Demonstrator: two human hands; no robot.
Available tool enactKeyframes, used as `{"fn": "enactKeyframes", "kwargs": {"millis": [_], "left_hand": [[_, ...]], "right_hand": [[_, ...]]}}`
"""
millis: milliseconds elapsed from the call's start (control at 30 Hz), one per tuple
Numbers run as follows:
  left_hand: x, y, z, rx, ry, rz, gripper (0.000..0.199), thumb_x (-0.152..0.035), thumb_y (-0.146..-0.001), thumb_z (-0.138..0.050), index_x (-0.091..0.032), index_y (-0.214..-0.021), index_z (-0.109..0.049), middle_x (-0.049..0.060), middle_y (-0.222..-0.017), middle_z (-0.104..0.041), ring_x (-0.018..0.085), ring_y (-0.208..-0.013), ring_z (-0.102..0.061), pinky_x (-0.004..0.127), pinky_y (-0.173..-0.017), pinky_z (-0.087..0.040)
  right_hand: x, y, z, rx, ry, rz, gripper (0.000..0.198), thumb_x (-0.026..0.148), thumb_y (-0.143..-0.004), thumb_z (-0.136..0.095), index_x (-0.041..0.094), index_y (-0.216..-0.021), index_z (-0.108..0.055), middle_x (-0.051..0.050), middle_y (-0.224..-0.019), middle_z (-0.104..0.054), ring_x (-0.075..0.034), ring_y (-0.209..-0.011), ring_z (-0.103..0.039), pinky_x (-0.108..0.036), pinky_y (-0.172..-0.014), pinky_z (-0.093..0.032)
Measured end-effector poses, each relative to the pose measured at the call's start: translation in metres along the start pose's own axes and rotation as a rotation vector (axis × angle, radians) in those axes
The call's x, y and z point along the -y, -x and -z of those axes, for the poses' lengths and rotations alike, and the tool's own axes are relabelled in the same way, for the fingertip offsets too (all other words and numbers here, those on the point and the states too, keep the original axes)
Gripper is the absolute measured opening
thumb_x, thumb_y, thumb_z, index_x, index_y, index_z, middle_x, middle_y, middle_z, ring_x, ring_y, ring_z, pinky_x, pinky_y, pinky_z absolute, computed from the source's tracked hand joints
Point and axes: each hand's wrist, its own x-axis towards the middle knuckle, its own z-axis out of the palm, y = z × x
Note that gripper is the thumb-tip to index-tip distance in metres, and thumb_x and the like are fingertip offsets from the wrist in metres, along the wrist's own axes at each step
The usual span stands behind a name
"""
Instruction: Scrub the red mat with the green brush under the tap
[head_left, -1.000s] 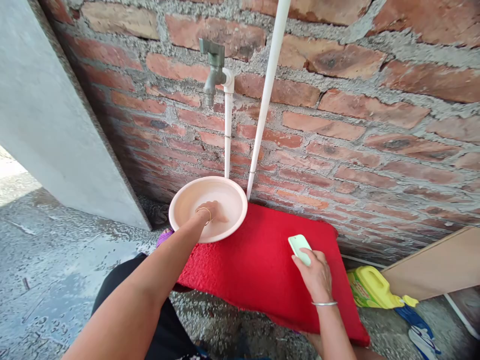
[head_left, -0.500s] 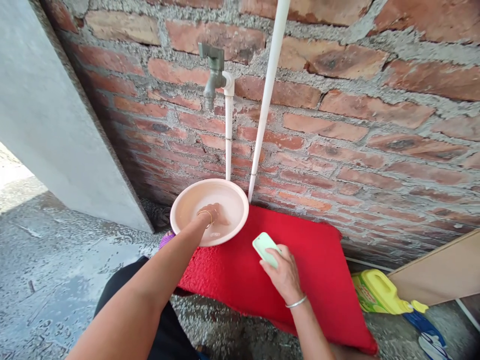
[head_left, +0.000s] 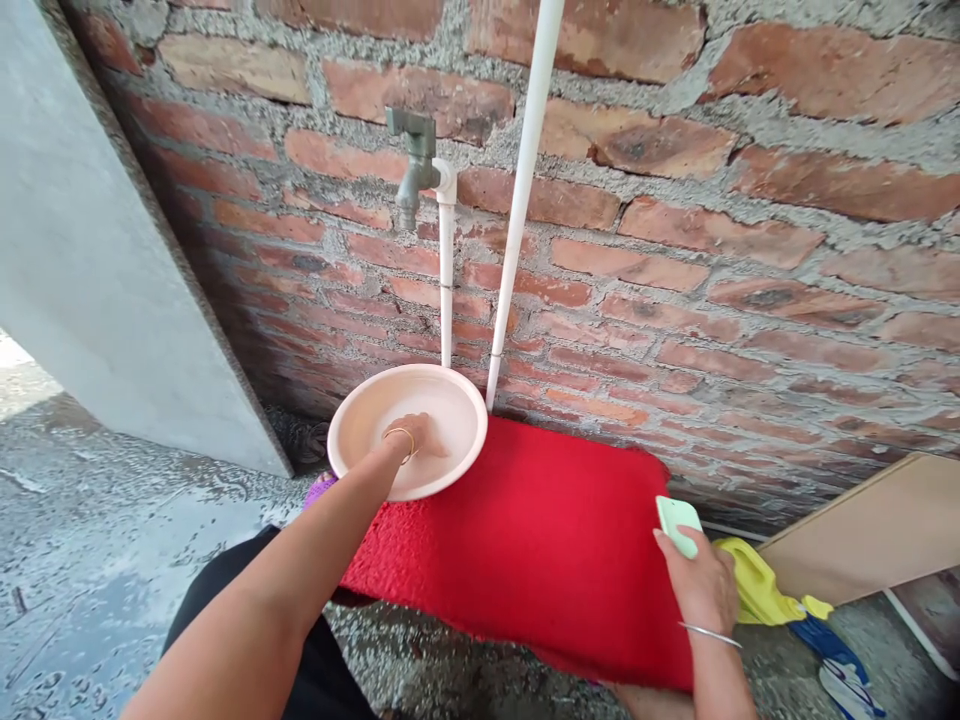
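Observation:
My left hand (head_left: 417, 434) reaches into a pale pink basin (head_left: 339, 432) of cloudy water. Its fingers are partly under the surface, so whether they grip anything cannot be made out. The basin rests on the left end of a bench covered with red cloth (head_left: 555, 540). Over the cloth's right edge, my right hand (head_left: 701, 580) is closed around a flat, pale mint-green piece (head_left: 679, 522), rectangular with rounded corners. What exactly this piece is does not show clearly.
Above the basin, a grey tap (head_left: 414, 165) juts from the brick wall beside a white pipe (head_left: 517, 220). A grey slab (head_left: 150, 260) stands at left. At right are a yellow jug (head_left: 757, 585), a tan board (head_left: 870, 530) and a blue flip-flop (head_left: 840, 660). The floor is wet.
My right hand has moved right with the mint-green piece, from over the middle of the red cloth to its right edge. My left hand stays in the basin. The view has shifted slightly.

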Motion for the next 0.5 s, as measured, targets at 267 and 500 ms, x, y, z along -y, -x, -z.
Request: {"fn": "enactKeyframes", "kwargs": {"millis": [267,500], "left_hand": [[-0.003,0.007,0.004,0.036,0.032,0.015,0.095,-0.055,-0.055,-0.094,-0.017,-0.137,-0.064,0.025,-0.144,-0.069,0.042,-0.127,-0.070,0.043,-0.095,-0.058],[-0.004,0.012,0.008,0.036,-0.032,0.021,0.091,-0.058,-0.056,-0.094,-0.019,-0.133,-0.066,0.024,-0.144,-0.069,0.042,-0.127,-0.070,0.045,-0.097,-0.057]], "right_hand": [[0.198,0.049,-0.047,0.116,-0.176,0.600,0.029,0.038,-0.091,-0.071,0.029,-0.116,-0.082,-0.006,-0.109,-0.065,-0.022,-0.094,-0.067,-0.034,-0.091,-0.053],[0.281,0.037,-0.066,0.203,-0.157,0.731,0.031,0.036,-0.087,-0.082,0.035,-0.118,-0.082,-0.003,-0.114,-0.066,-0.019,-0.100,-0.065,-0.030,-0.094,-0.047]]}}
